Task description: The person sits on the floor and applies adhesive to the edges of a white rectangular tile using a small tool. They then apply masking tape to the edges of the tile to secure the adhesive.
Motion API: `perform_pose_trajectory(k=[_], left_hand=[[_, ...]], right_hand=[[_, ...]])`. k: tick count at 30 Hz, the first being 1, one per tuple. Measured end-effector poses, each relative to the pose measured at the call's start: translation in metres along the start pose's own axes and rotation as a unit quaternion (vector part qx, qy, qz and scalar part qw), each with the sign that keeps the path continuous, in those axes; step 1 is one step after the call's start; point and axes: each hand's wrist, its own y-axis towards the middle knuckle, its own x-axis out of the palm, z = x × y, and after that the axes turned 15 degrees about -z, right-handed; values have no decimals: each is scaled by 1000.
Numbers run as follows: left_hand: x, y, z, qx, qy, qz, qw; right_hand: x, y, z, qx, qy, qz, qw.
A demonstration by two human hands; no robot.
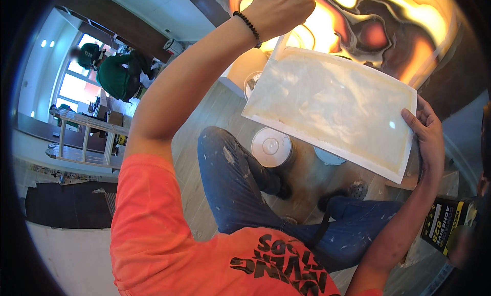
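My right hand (427, 137) grips the right edge of a whitish rectangular sheet (335, 109), thumb on its face and fingers behind. The sheet is glossy, with faint yellowish smears, and is held tilted in front of me. My left hand (281, 9) is closed in a fist above the sheet's upper left corner, a dark beaded bracelet on its wrist. A narrow white strip (279, 48) rises from that corner toward the fist. What the left fingers hold, if anything, is hidden. Behind the sheet, a shiny wavy surface (378, 27) reflects orange and yellow light.
Below the sheet stands a bucket with a white lid (271, 146), and another pale round lid (330, 157) is partly covered. A black and yellow tin (445, 224) is at right. Far left, a person in green (117, 75) bends near a ladder (84, 137).
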Motion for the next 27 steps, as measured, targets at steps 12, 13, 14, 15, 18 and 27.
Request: perform_pose_trajectory(k=[12, 13, 14, 15, 18, 27], left_hand=[[3, 21, -19, -17, 32, -12, 999], [2, 23, -19, -17, 40, -11, 999], [1, 26, -20, -11, 43, -7, 999], [-1, 29, -22, -5, 46, -3, 999], [-8, 34, -28, -19, 65, -2, 998], [-16, 37, -47, -43, 71, 35, 996]], right_hand=[[1, -2, -5, 5, -16, 1, 1000], [0, -2, -4, 5, -16, 3, 1000], [0, -1, -4, 6, -16, 5, 1000], [-1, -1, -4, 6, -16, 7, 1000], [2, -2, -6, 3, -11, 7, 1000], [0, -1, -5, 3, -11, 2, 1000]])
